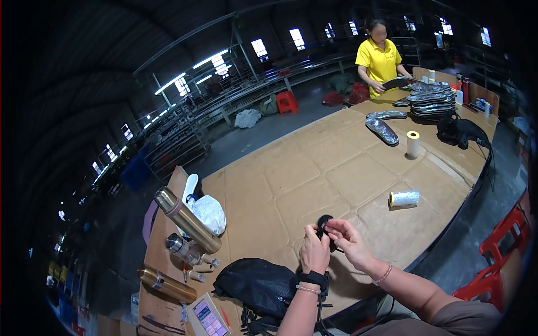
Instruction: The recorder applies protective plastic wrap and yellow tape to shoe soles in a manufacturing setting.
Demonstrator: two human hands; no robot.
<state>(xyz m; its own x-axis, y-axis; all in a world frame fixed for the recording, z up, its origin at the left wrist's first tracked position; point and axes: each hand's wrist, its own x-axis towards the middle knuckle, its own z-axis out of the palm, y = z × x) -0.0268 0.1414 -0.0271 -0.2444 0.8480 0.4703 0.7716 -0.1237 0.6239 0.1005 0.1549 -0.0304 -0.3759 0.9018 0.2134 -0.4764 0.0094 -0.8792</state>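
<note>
Nearest, at the lower middle of the frame, both hands meet over the desk (pixel 314 173): the left hand (pixel 314 253) and right hand (pixel 348 241) pinch a small round black piece (pixel 324 223) between fingertips, raised just above the brown surface. What the fingers do to it is too small to tell, so the work looks mid-step. Lower left lie a black bag (pixel 255 285), brass-coloured flasks (pixel 188 220) and a calculator (pixel 208 319). Further up, right of centre, a tape roll (pixel 404 199) lies flat and another roll (pixel 413 144) stands upright. At the upper right, a person in a yellow shirt (pixel 379 60) handles stacked shoe soles (pixel 428 99).
</note>
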